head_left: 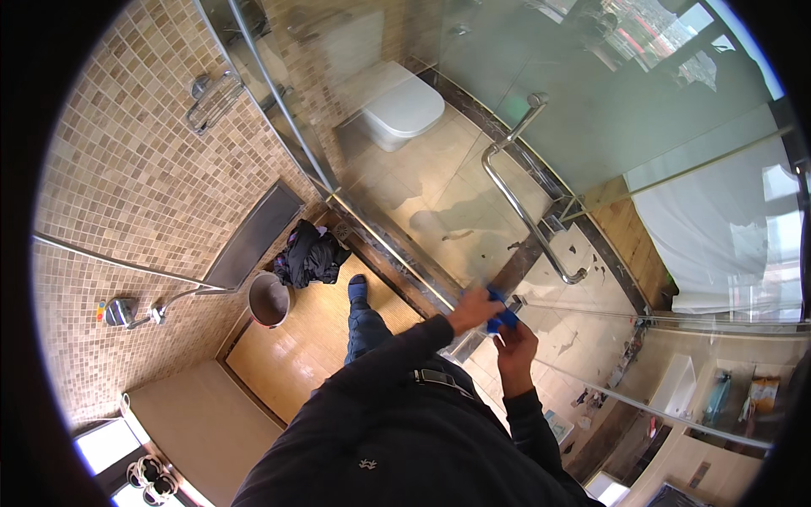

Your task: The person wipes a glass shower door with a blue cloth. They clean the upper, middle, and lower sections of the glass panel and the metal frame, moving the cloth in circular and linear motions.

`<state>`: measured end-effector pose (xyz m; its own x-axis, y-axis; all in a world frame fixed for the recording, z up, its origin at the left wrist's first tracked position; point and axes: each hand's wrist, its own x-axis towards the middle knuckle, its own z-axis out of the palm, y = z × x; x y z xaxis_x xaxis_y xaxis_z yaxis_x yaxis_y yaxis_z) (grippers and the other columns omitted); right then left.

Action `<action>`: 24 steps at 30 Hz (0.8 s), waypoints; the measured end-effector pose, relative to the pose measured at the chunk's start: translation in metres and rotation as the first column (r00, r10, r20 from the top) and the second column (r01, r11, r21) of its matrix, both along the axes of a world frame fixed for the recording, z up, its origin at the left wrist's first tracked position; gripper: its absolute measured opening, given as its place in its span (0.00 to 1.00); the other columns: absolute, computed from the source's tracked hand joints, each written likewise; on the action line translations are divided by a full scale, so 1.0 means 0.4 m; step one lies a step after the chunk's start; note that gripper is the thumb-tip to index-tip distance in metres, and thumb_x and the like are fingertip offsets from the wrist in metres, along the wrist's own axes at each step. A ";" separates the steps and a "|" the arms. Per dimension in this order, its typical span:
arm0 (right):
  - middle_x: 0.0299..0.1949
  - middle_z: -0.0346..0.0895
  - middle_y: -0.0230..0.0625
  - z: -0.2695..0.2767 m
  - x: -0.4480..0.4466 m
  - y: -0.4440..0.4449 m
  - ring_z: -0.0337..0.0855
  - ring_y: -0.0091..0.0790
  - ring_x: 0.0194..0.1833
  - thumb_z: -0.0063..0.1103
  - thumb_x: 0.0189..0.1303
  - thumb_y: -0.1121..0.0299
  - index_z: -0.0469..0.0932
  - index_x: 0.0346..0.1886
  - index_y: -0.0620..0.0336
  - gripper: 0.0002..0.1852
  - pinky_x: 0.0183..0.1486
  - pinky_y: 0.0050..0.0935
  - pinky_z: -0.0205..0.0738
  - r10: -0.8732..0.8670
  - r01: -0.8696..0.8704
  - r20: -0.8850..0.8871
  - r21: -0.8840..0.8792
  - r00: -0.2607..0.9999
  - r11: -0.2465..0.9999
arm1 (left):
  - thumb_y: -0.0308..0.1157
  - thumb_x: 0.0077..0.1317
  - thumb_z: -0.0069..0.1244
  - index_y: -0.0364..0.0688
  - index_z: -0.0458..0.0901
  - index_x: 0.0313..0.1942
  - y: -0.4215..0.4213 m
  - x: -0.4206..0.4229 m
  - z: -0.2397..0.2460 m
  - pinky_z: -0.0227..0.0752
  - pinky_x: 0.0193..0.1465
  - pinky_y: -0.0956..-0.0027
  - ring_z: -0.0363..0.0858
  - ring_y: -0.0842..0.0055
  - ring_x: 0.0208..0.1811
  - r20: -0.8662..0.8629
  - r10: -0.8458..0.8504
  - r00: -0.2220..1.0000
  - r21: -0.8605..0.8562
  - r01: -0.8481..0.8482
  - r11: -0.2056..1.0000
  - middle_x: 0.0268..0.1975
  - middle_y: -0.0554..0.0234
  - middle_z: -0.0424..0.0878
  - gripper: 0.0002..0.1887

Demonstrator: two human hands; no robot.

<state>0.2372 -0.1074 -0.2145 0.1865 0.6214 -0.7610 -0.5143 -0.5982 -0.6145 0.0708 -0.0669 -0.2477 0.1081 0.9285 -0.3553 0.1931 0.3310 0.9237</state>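
Note:
A small blue cloth or pad (505, 317) is between my two hands, beside the glass shower door; its exact kind is hard to tell. My left hand (474, 310), slightly blurred, grips it from the left. From below, my right hand (516, 356) pinches its lower edge with the fingertips. Just beyond the hands, a chrome bar handle (523, 212) is fixed to the glass. A metal fitting (518, 303) at the glass edge sits close to the blue thing.
A bucket (271, 299) and a heap of dark clothing (310, 253) stand on the shower floor (298, 355) near my slippered foot (358, 288). A shower mixer (120, 312) and wire soap rack (215, 102) project from the mosaic wall. Behind glass is a toilet (405, 104).

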 end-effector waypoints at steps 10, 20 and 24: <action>0.45 0.84 0.29 -0.300 -0.272 0.075 0.84 0.34 0.50 0.59 0.69 0.57 0.79 0.51 0.49 0.13 0.53 0.46 0.73 0.397 -0.391 0.016 0.212 0.918 0.896 | 0.46 0.66 0.52 0.30 0.87 0.35 0.047 -0.193 -0.280 0.80 0.45 0.48 0.88 0.43 0.41 -0.374 0.152 0.915 -0.079 -0.195 0.978 0.37 0.31 0.87 0.23; 0.51 0.84 0.36 0.125 -0.469 0.153 0.88 0.36 0.49 0.56 0.76 0.62 0.79 0.57 0.62 0.15 0.44 0.31 0.84 0.364 -0.244 -0.281 0.383 0.888 0.891 | 0.41 0.71 0.55 0.29 0.81 0.37 0.051 -0.414 0.268 0.72 0.32 0.55 0.83 0.61 0.27 -0.153 0.534 0.831 0.255 -0.489 0.834 0.26 0.39 0.80 0.19; 0.46 0.86 0.28 -0.050 -0.649 0.221 0.88 0.32 0.43 0.55 0.77 0.57 0.80 0.53 0.55 0.13 0.47 0.37 0.81 0.370 -0.315 -0.236 0.240 0.898 0.918 | 0.43 0.76 0.49 0.30 0.74 0.40 0.102 -0.511 0.099 0.82 0.27 0.53 0.88 0.50 0.28 -0.060 0.629 0.775 0.167 -0.614 0.772 0.32 0.36 0.85 0.20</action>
